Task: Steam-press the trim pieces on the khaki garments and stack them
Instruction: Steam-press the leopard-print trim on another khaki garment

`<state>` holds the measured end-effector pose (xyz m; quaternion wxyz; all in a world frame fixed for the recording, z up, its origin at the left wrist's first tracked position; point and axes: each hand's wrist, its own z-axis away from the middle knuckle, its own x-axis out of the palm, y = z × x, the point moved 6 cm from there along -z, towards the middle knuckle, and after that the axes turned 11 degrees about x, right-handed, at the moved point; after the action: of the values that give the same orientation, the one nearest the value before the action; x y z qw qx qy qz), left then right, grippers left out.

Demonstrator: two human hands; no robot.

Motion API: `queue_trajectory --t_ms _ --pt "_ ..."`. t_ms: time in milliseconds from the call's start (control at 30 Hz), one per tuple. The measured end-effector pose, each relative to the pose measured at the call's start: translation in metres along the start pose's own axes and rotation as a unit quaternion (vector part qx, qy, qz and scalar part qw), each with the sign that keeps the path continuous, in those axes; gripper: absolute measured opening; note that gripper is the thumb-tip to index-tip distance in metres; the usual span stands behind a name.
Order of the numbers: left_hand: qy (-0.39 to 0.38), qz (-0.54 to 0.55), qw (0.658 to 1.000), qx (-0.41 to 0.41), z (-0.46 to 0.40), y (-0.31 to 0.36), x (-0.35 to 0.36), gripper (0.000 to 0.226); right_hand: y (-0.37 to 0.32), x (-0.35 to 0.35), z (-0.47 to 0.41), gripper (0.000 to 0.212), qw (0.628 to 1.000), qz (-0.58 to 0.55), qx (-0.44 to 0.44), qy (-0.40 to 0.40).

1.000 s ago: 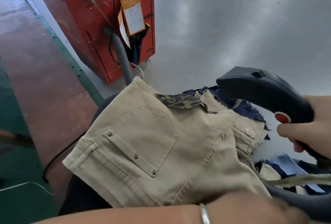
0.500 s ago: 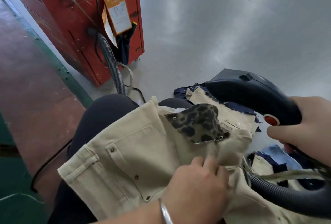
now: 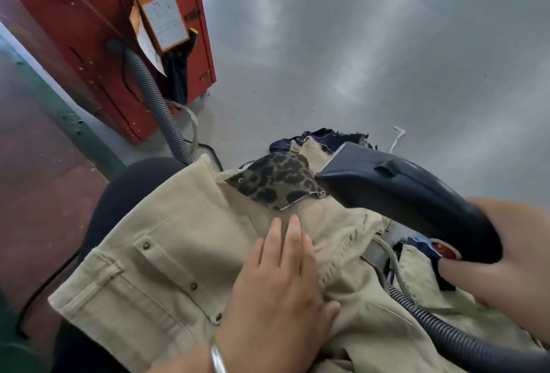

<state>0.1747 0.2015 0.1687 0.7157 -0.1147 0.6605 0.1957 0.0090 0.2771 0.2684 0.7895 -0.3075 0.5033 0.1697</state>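
Fingers [image 3: 293, 229] of your left hand [image 3: 276, 289] lie straight and flat on the khaki trousers [image 3: 143, 280], pressing the cloth down just below the leopard-print flap [image 3: 278, 183], with the fingertips close to its frayed lower edge but not touching it. A silver bangle [image 3: 217, 359] sits on that wrist. Your right hand [image 3: 506, 256] is curled round the handle of the dark steam iron [image 3: 401, 194], thumb lying just beside the red button [image 3: 445, 250], and the iron's nose points at the right corner of the flap (whether it touches the cloth there you cannot tell from this angle). A ribbed grey hose [image 3: 446, 331] runs from under the iron's handle across the lower right of the trousers. The trousers are draped over a rounded dark pad [image 3: 134, 185], back pocket and rivets facing up, waistband toward the left. Beyond the flap, more khaki and navy pieces [image 3: 321, 141] lie in a heap on the grey floor [image 3: 357, 45], and further khaki and blue cloth [image 3: 416, 268] shows under your right hand. At the upper left stands a red cabinet [image 3: 89, 45] with an orange-edged paper card [image 3: 160, 12] hanging on it and a second ribbed hose [image 3: 157, 104] coming down from its face toward the pad.
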Motion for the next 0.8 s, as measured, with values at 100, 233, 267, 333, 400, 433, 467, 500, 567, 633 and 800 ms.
queue_trajectory --t_ms 100,233,267,333,400,433,467,500,567,633,800 --pt "0.048 0.012 0.998 0.030 -0.009 -0.006 -0.010 0.060 -0.002 0.005 -0.005 0.042 1.000 0.019 0.016 -0.019" --pt "0.038 -0.025 0.998 0.046 -0.022 -0.014 -0.010 0.052 0.010 0.008 -0.022 0.017 0.999 0.000 0.036 -0.030" --pt "0.022 -0.022 0.999 0.036 -0.021 -0.014 -0.006 0.049 0.010 0.008 -0.024 0.021 0.999 -0.004 0.040 -0.030" --pt "-0.026 0.008 0.999 0.022 -0.015 -0.008 0.002 0.042 0.011 0.012 -0.028 0.021 0.998 -0.003 0.041 -0.039" --pt "-0.025 0.010 0.999 0.034 -0.008 0.002 0.007 0.034 0.011 0.018 -0.034 0.017 0.998 0.012 0.037 -0.055" --pt "-0.018 0.001 0.999 0.035 -0.006 0.006 0.008 0.030 0.011 0.022 -0.037 0.016 0.997 0.033 0.034 -0.064" --pt "-0.017 -0.006 0.999 0.034 -0.005 0.008 0.008 0.027 0.012 0.027 -0.040 0.015 0.995 0.056 0.031 -0.076" --pt "-0.018 -0.010 0.999 0.032 -0.004 0.009 0.008 0.025 0.012 0.032 -0.043 0.014 0.993 0.074 0.029 -0.092" --pt "-0.009 -0.012 1.000 0.024 -0.002 0.009 0.006 0.023 0.011 0.043 -0.049 0.012 0.988 0.083 0.026 -0.130" --pt "0.006 -0.011 1.000 0.022 -0.003 0.009 0.003 0.025 0.006 0.050 -0.059 0.011 0.985 0.064 0.024 -0.159" --pt "0.007 -0.002 1.000 0.011 -0.005 0.008 0.006 0.020 -0.028 0.053 -0.108 0.008 0.991 0.006 0.009 -0.130"
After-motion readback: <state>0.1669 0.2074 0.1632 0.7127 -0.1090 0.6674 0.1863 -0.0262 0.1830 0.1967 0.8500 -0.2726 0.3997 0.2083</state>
